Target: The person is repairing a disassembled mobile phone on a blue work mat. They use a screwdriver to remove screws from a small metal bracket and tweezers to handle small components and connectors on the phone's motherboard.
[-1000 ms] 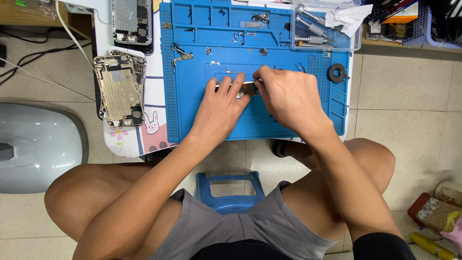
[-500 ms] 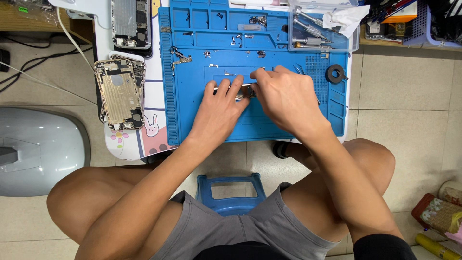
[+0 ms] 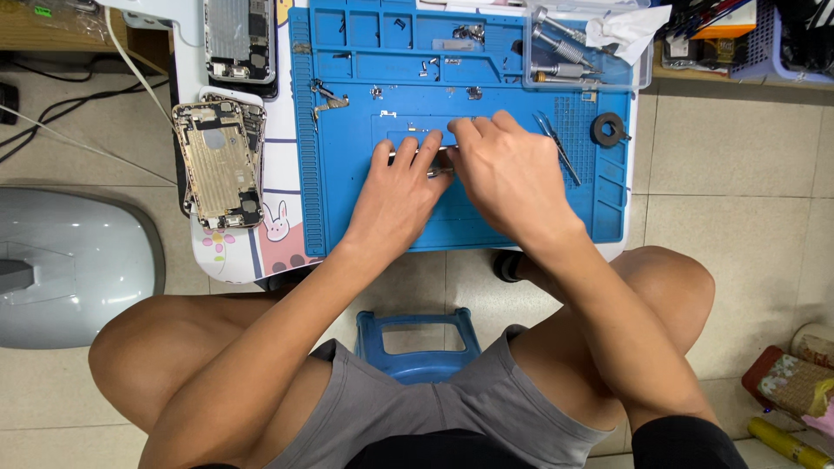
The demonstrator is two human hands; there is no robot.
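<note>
My left hand lies palm down on the blue repair mat, its fingertips pressing on a small silver metal part near the mat's middle. Beside it my right hand curls over the same part, its fingers closed on the right end. Most of the part is hidden under both hands. Tweezers rest on the mat just right of my right hand.
An opened gold phone housing lies left of the mat, another phone body above it. Small screws and brackets dot the mat's top. A clear tray with tools, a black ring, a blue stool and a grey object are nearby.
Both hands stay together on the small part at the mat's middle; only the fingers shift slightly. The view has moved a little.
</note>
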